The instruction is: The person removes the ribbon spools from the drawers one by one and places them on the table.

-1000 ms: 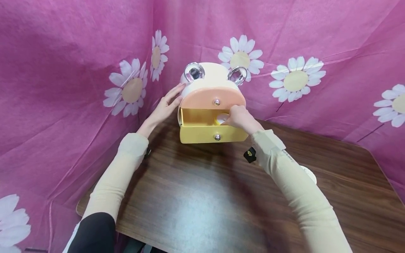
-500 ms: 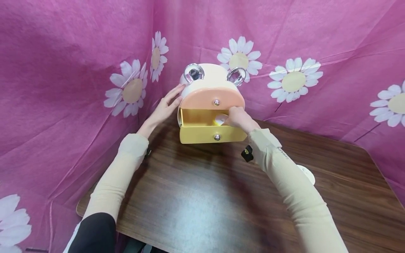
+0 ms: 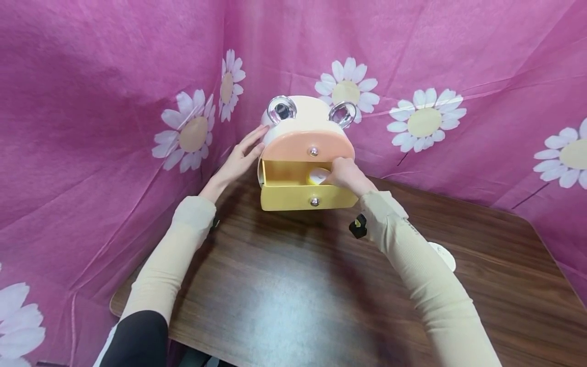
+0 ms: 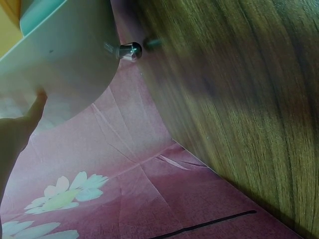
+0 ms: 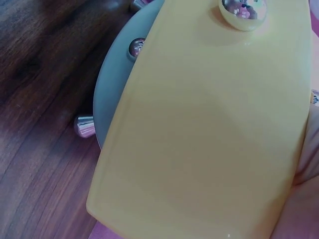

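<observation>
Straightened fingers of the left hand (image 3: 239, 159) rest against the left flank of the white cabinet (image 3: 304, 114), and the left wrist view shows a fingertip touching its pale side wall. If that hand pushes harder sideways, I judge the cabinet could skid or swivel, since it stands on small shiny feet (image 5: 84, 127) on the smooth wooden table (image 3: 275, 285). Under the peach drawer (image 3: 293, 147), the yellow drawer (image 3: 288, 199) juts out at the front; weight pressed down on it might tip the whole piece forward.

Toward the right of the yellow drawer's interior lies the round white-and-yellow item (image 3: 317, 176), with the right hand (image 3: 346, 175) reaching in over the drawer's right side. The thumb meets the item's right edge; the other fingers are hidden, so I cannot tell whether they pinch it. A hold on that edge alone could let it slip or roll within the drawer, and knocking the drawer inward would trap the wrist.

As for writing, no brand shows on the cabinet or its drawers. The item's pale top bears a faint mark, too small to read. Dark lettering runs along the right sleeve (image 3: 415, 255) near the cuff, also illegible. Farther right, a white disc (image 3: 444, 256) is partly covered by the forearm.
</observation>
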Available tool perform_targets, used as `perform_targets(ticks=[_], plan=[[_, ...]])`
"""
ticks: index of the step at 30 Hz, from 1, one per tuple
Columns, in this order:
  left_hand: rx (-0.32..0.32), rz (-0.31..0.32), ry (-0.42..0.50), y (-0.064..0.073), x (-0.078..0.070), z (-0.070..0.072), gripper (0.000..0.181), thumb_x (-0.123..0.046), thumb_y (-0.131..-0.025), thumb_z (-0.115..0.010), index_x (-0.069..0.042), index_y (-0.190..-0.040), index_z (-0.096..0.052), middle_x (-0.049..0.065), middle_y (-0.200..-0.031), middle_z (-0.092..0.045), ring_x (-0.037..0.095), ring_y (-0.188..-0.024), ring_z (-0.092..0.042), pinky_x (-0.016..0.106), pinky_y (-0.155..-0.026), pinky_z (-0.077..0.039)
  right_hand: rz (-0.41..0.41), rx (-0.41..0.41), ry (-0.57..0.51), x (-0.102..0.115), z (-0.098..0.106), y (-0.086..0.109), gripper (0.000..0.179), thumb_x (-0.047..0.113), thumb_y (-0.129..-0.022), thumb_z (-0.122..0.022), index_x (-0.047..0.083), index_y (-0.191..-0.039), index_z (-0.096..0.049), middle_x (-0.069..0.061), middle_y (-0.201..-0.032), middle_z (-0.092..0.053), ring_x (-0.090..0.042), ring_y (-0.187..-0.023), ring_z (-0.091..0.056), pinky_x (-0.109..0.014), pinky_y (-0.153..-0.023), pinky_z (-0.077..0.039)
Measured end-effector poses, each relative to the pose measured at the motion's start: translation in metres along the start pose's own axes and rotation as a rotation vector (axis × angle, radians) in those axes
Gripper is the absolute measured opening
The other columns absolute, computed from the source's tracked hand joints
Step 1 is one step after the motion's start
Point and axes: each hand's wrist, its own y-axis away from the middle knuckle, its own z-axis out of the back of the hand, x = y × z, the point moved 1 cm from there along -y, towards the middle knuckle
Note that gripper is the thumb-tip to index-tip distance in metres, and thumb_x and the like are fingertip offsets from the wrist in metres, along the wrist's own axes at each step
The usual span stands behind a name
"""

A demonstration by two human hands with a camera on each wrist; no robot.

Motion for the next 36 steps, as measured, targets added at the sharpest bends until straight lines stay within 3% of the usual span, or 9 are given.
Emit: perform_targets(ticks=[4, 10, 19, 27, 36], plan=[[0.000, -0.002, -0.006, 0.000, 0.000, 0.000, 0.049, -0.004, -0.103, -0.047, 0.001, -0.150, -0.038, 0.019, -0.163, -0.026, 0.029, -0.155, -0.018, 0.043, -0.129, -0.016, 0.021, 0.015, 0.009, 0.001, -0.001, 0.000, 0.028, 0.028, -0.082, -0.072, 0.008, -0.073, -0.056, -0.007, -0.075, -0.055, -0.025, -0.080, -0.054, -0.039, -0.084, -0.049], [0.002, 0.000, -0.003, 0.000, -0.001, 0.001, 0.049, -0.005, -0.103, -0.047, 0.000, -0.150, -0.038, 0.018, -0.164, -0.026, 0.028, -0.155, -0.019, 0.043, -0.129, -0.016, 0.022, 0.049, 0.003, 0.000, 0.000, 0.000, 0.027, 0.029, -0.083, -0.071, 0.004, -0.080, -0.062, -0.004, -0.073, -0.057, -0.024, -0.080, -0.054, -0.036, -0.082, -0.047], [0.003, 0.001, -0.001, 0.001, 0.000, 0.000, 0.048, -0.006, -0.103, -0.047, 0.000, -0.150, -0.038, 0.020, -0.163, -0.025, 0.029, -0.155, -0.018, 0.044, -0.128, -0.017, 0.020, 0.096, -0.021, -0.002, 0.002, 0.003, 0.019, 0.025, -0.077, -0.068, 0.010, -0.071, -0.058, 0.000, -0.067, -0.054, -0.019, -0.073, -0.053, -0.032, -0.072, -0.047], [0.007, 0.006, -0.002, 0.001, 0.000, 0.000, 0.049, -0.004, -0.103, -0.047, 0.000, -0.151, -0.037, 0.020, -0.163, -0.024, 0.030, -0.155, -0.018, 0.045, -0.128, -0.017, 0.057, 0.090, -0.046, -0.004, 0.003, 0.004, 0.033, 0.028, -0.079, -0.070, 0.017, -0.057, -0.048, 0.008, -0.054, -0.038, -0.011, -0.057, -0.041, -0.025, -0.060, -0.040], [0.006, 0.010, -0.001, 0.001, 0.000, 0.000, 0.049, -0.006, -0.103, -0.047, -0.001, -0.151, -0.037, 0.020, -0.164, -0.023, 0.030, -0.155, -0.018, 0.046, -0.128, -0.017, 0.082, 0.070, -0.136, -0.001, 0.013, 0.013, 0.038, 0.035, -0.078, -0.073, 0.018, -0.060, -0.045, 0.009, -0.053, -0.038, -0.009, -0.053, -0.041, -0.024, -0.053, -0.039]])
